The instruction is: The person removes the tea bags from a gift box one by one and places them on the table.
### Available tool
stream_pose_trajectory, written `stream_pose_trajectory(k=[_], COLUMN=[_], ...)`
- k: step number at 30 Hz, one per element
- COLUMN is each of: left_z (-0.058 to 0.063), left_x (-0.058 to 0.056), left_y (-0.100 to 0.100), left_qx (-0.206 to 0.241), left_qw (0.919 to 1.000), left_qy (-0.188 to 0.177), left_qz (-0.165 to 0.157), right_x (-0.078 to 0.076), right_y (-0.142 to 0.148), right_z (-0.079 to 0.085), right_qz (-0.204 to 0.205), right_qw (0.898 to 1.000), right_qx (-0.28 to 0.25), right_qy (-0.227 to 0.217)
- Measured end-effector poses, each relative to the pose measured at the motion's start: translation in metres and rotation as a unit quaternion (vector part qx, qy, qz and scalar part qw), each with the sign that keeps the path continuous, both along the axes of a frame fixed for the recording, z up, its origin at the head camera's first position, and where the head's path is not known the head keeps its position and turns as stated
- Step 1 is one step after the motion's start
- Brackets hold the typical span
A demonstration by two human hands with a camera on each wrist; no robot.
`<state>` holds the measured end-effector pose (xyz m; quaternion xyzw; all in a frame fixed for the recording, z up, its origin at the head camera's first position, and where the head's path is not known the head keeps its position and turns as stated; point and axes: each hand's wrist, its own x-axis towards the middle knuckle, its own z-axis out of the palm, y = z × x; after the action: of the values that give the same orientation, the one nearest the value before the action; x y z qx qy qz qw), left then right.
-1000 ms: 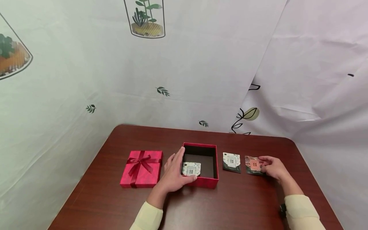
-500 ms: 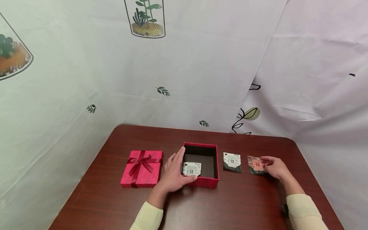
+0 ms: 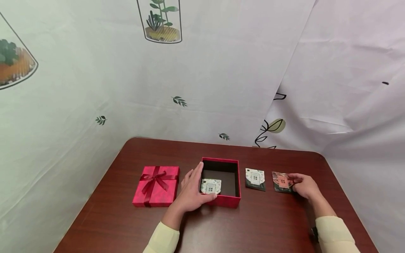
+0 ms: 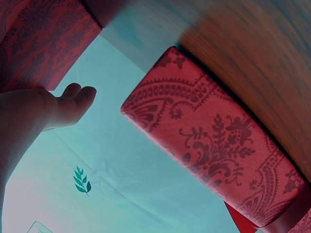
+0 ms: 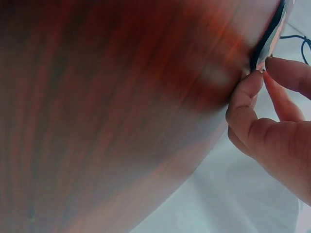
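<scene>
My left hand (image 3: 191, 192) rests against the near left corner of an open red gift box (image 3: 228, 201), fingers straight along its left side and thumb across the front rim. Inside the box lies a white floral sachet (image 3: 211, 185). To the right, my right hand (image 3: 305, 186) pinches the right edge of an orange and dark green sachet (image 3: 282, 182) lying on the table. The right wrist view shows the thumb and fingers (image 5: 245, 94) meeting at the sachet's edge. A white and dark green sachet (image 3: 255, 178) lies between the box and the orange one.
A red patterned lid (image 3: 156, 186) with a dark red ribbon bow sits left of the box, close to my left forearm; its side (image 4: 209, 136) fills much of the left wrist view. The brown wooden table (image 3: 246, 228) backs onto a white printed curtain (image 3: 202, 70).
Since a second ago, the orange sachet has slid slightly right along with my right hand, widening its gap from the white and green one. My left hand and the box hold still.
</scene>
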<state>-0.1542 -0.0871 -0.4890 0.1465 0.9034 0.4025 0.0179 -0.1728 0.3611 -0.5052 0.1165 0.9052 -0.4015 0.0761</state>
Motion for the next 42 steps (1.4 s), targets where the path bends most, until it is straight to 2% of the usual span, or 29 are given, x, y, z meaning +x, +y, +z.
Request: stream_pose_trajectory(k=[8, 15, 27, 34, 42], left_z=[0.0, 0.0, -0.002, -0.002, 0.0], left_x=[0.0, 0.0, 0.0, 0.001, 0.002], left_y=[0.0, -0.001, -0.002, -0.001, -0.001], left_qx=[0.003, 0.004, 0.006, 0.006, 0.015], left_qw=[1.0, 1.0, 1.0, 1.0, 0.9998], left_qy=[0.001, -0.001, 0.002, 0.004, 0.012], left_qz=[0.0, 0.0, 0.001, -0.001, -0.006], right_x=[0.005, 0.009, 0.016, 0.021, 0.025], right_y=[-0.003, -0.014, -0.046, -0.067, -0.085], right_z=[0.003, 0.011, 0.039, 0.06, 0.072], right_qz=[-0.002, -0.033, -0.055, -0.043, -0.041], right_qw=[1.0, 0.998, 0.989, 0.985, 0.977], right_qx=[0.001, 0.024, 0.065, 0.047, 0.043], right_qy=[0.016, 0.043, 0.125, 0.158, 0.207])
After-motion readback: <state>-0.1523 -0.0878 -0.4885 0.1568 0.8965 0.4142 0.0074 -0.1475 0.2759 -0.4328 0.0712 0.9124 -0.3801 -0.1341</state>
